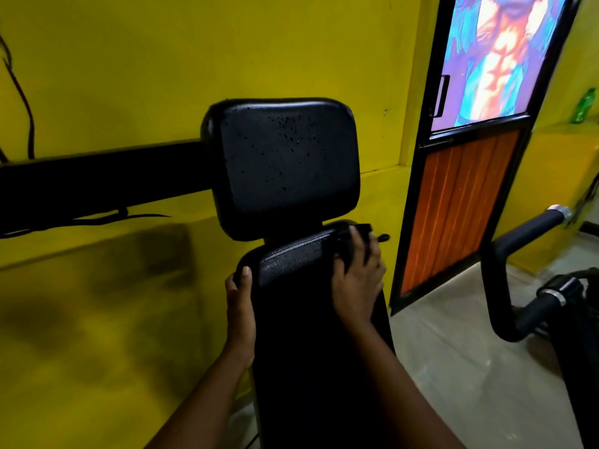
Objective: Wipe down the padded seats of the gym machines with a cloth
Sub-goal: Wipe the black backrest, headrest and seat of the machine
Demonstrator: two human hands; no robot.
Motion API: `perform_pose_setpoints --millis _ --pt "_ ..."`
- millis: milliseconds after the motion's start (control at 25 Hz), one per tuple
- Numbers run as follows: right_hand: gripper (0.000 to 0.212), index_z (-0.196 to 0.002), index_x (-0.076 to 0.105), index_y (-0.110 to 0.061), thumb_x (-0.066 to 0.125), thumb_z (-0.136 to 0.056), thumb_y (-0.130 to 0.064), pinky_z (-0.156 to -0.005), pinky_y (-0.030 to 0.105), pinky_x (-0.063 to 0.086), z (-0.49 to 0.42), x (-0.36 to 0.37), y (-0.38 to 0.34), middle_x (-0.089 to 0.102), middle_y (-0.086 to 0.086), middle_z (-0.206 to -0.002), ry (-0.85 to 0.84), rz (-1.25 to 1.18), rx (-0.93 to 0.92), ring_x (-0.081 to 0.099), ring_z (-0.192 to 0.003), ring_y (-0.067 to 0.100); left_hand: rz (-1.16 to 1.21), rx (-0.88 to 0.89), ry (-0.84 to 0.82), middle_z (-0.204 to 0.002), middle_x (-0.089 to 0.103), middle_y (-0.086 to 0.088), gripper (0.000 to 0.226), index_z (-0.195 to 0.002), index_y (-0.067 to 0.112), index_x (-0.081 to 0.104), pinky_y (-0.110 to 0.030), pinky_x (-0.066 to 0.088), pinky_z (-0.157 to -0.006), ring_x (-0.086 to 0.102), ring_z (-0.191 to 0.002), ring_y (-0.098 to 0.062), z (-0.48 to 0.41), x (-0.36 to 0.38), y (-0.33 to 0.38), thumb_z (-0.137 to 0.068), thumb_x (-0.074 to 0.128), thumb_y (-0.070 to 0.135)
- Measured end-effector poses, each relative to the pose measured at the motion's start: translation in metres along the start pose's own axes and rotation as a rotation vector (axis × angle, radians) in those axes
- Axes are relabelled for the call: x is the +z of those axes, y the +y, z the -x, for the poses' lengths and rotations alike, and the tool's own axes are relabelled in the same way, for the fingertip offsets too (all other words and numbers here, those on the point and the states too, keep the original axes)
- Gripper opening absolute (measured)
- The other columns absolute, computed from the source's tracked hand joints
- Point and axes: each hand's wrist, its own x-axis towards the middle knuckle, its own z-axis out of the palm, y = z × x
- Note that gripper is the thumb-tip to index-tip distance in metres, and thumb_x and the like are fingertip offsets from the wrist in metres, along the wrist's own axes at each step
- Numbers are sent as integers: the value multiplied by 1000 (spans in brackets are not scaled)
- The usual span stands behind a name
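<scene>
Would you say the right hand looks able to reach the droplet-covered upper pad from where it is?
Probably yes: the right hand holds the cloth just below the upper pad, with nothing between them.

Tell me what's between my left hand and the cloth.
In the head view, only the black seat pad, speckled with droplets, lies between the left hand gripping its edge and the dark cloth under the right hand.

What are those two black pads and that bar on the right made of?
The upper pad and lower pad: likely vinyl or leatherette over padding; grained sheen, droplets bead on top. The bar: probably metal tube under matte black, with a shiny silver end cap.
</scene>
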Motion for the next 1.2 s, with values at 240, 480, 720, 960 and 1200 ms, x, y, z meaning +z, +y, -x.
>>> perform_pose_setpoints --millis 240,480,720,960,1200 --pt "59 -143 28 -39 46 -86 -37 -104 53 25 28 18 -56 17 2 -156 -20 113 -8 21 -135 35 67 -43 -20 -153 28 0 72 -147 27 25 -37 26 -112 30 -139 -21 -3 -2 -5 -87 42 64" --pt "69 -140 15 -53 21 -72 -49 -109 47 25 66 -10 -62 10 -1 -157 -376 78 -342 20 -133 32 151 -131 -60 -129 53 -1 63 -134 22 44 -37 45 -94 54 -113 -18 0 -10 29 -89 38 65" --pt "55 -137 23 -51 35 -84 -47 -108 41 22 13 -30 -141 17 -3 -155 -25 -285 -276 19 -136 22 99 69 42 -141 47 -2 70 -141 21 38 -43 33 -107 46 -125 -21 -45 -16 118 -86 37 64" --pt "61 -145 16 -45 39 -88 -46 -107 53 26 -8 29 -200 11 -6 -156 158 -54 -493 10 -143 22 159 229 -92 -136 51 0 65 -135 20 47 -42 37 -108 46 -127 -17 -75 2 166 -88 37 63" --pt "61 -140 34 -42 40 -80 -48 -104 51 25 -80 17 -156 27 -4 -153 240 -133 -430 23 -139 20 -169 321 108 -126 57 -13 62 -142 22 35 -33 42 -82 56 -110 -33 -80 39 153 -91 36 58"
